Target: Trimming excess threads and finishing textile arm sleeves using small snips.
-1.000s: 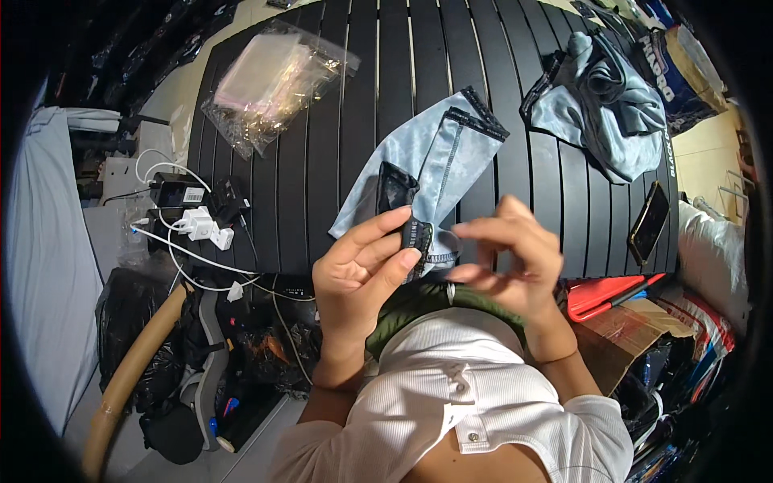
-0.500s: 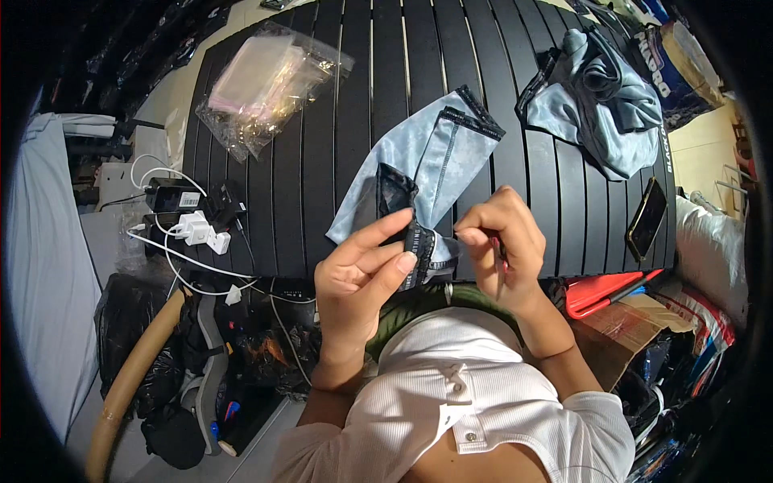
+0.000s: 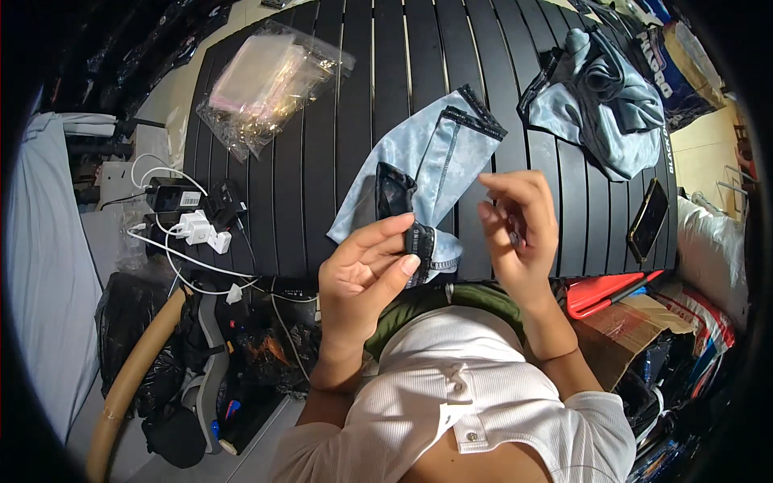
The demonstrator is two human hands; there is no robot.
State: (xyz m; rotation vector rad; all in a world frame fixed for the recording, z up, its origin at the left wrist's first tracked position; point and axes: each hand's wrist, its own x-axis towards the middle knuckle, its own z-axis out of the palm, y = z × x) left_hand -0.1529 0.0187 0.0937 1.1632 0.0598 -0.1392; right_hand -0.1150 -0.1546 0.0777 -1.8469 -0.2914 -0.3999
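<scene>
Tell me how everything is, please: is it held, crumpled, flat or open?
Left hand: pinching the pale blue cloth
Pale blue cloth: partly laid out, near end held
Right hand: fingers curled, apart from the cloth; can't tell if holding anything
Blue bundle: crumpled
Phone: lying down, screen dark
Clear plastic bags: loosely piled
Cardboard box: partly hidden, can't tell if open

Was clothed in a white ribbed shirt [image 3: 427,378], cut with short sleeves [image 3: 596,423] and fitted with a small round button [image 3: 472,437] on the front placket [image 3: 468,423]. Was clothed below in a green lower garment [image 3: 407,312] with a white drawstring [image 3: 450,292].
</scene>
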